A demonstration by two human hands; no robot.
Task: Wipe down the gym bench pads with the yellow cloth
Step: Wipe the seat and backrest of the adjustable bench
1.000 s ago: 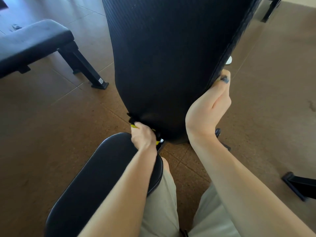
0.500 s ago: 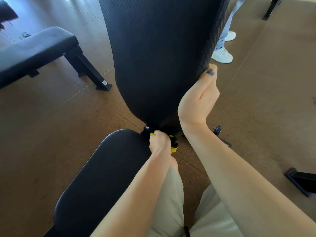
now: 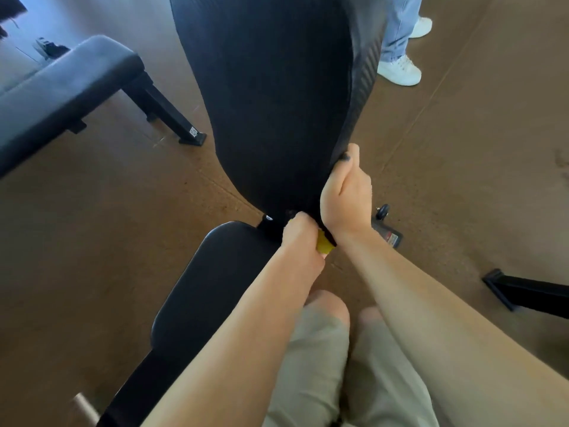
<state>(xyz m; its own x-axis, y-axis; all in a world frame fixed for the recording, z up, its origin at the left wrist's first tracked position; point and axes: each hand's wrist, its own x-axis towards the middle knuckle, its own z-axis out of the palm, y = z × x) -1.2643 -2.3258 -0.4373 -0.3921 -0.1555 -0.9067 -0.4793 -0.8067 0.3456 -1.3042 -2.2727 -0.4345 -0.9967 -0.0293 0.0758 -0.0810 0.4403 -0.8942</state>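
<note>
1. Two bare hands meet at the lower end of the raised black back pad (image 3: 277, 103), which stands tilted above the seat pad (image 3: 221, 288) of the gym bench.
2. The left hand (image 3: 300, 238) has its grip curled round the yellow cloth (image 3: 324, 243), pressing it against the bottom edge of the back pad just above the gap between the two pads. Only a small yellow corner shows, between the two wrists.
3. The right hand (image 3: 346, 198) is clamped on the right edge of the back pad near its lower end, thumb on the front face and the fingers wrapped behind, out of sight.
4. The person's knees, in light khaki shorts (image 3: 338, 374), sit right of the seat pad over the brown floor (image 3: 92, 226).
5. A second, flat bench (image 3: 67, 87) stands to the upper left, well apart.
6. Another person's jeans and white sneakers (image 3: 400, 72) show at the upper right, behind the back pad.
</note>
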